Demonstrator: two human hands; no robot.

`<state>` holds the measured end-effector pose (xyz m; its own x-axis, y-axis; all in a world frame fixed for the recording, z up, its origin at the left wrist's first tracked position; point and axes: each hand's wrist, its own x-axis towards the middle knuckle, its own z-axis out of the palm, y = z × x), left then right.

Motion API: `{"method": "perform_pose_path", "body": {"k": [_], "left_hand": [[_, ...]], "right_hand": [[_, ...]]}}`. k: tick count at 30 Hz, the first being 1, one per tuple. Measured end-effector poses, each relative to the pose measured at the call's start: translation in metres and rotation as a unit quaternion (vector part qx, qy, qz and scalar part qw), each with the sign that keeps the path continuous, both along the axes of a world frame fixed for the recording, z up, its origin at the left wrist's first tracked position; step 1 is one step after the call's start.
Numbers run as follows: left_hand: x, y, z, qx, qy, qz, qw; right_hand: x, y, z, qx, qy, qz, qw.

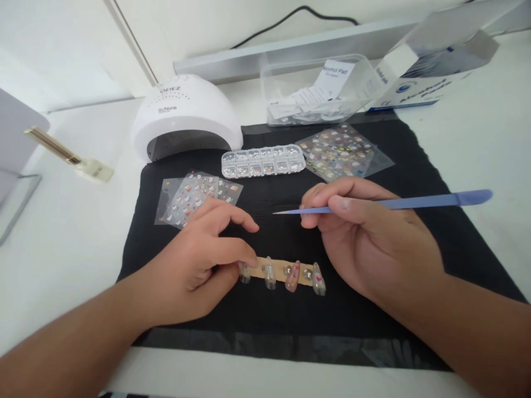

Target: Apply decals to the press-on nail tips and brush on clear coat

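A tan strip (pixel 280 269) carrying several decorated false nails lies on the black mat (pixel 373 315). My left hand (pixel 199 265) pinches the strip's left end between thumb and fingers, holding it flat on the mat. My right hand (pixel 369 237) hovers just right of the strip and grips a long blue pointed tool (pixel 415 202) like a pen. The tool's thin tip points left, a little above the mat between both hands. A sticker sheet (pixel 194 196) lies just behind my left hand.
A white nail lamp (pixel 185 113) stands at the back left. A clear compartment box of rhinestones (pixel 263 160) and a second sticker sheet (pixel 344 150) lie on the mat's far side. Behind them are a clear tub of alcohol pads (pixel 315 91) and a cardboard box (pixel 431 61).
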<state>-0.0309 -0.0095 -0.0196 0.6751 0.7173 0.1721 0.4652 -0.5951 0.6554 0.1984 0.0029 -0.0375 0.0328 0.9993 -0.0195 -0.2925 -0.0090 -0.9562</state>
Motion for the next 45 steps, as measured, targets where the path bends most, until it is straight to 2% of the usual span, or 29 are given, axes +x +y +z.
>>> {"method": "perform_pose_path", "body": {"k": [6,10,13,16,18,21,22,25,27,30,33,35,36,40,42,45], "left_hand": [[-0.002,0.001,-0.002,-0.014,0.011,-0.009,1.0],[-0.008,0.001,-0.003,0.001,-0.032,0.027,0.999],[-0.014,0.002,0.0,0.031,-0.04,0.061,0.997],[-0.02,0.002,0.008,0.047,-0.016,0.039,0.998],[-0.023,0.0,0.014,0.03,0.034,0.016,0.999],[-0.024,-0.004,0.019,0.007,0.135,0.002,0.991],[-0.024,-0.004,0.019,0.003,0.162,-0.001,0.987],[-0.02,-0.004,0.015,-0.008,0.206,-0.008,0.978],[-0.017,-0.002,0.011,-0.019,0.211,-0.014,0.977],[-0.015,0.0,0.008,-0.027,0.196,-0.022,0.98],[-0.015,-0.001,0.008,-0.023,0.193,-0.027,0.98],[-0.015,-0.002,0.01,-0.022,0.202,-0.031,0.979],[-0.016,-0.002,0.01,-0.024,0.207,-0.035,0.977],[-0.018,0.002,0.011,-0.037,0.222,-0.047,0.973],[-0.02,0.006,0.01,-0.045,0.221,-0.057,0.973],[-0.024,0.009,0.011,-0.053,0.216,-0.073,0.972]], "right_hand": [[0.0,0.0,0.002,0.004,-0.006,0.0,1.0],[0.006,-0.004,0.0,0.074,-0.032,0.011,0.997],[0.012,-0.008,0.0,0.129,-0.085,0.024,0.988],[0.02,-0.01,0.006,0.162,-0.188,0.02,0.968],[0.025,-0.009,0.014,0.204,-0.298,0.009,0.933],[0.033,-0.008,0.03,0.298,-0.436,0.014,0.849],[0.036,-0.006,0.035,0.293,-0.479,0.017,0.828],[0.046,0.0,0.045,0.328,-0.537,0.018,0.777],[0.052,0.007,0.046,0.337,-0.564,0.053,0.752],[0.058,0.016,0.043,0.33,-0.618,0.097,0.707],[0.058,0.02,0.035,0.322,-0.635,0.107,0.694],[0.056,0.021,0.029,0.346,-0.646,0.115,0.671],[0.054,0.022,0.026,0.368,-0.659,0.119,0.645],[0.049,0.022,0.016,0.445,-0.727,0.116,0.511],[0.047,0.022,0.014,0.456,-0.741,0.114,0.48],[0.047,0.023,0.012,0.467,-0.743,0.112,0.467]]}}
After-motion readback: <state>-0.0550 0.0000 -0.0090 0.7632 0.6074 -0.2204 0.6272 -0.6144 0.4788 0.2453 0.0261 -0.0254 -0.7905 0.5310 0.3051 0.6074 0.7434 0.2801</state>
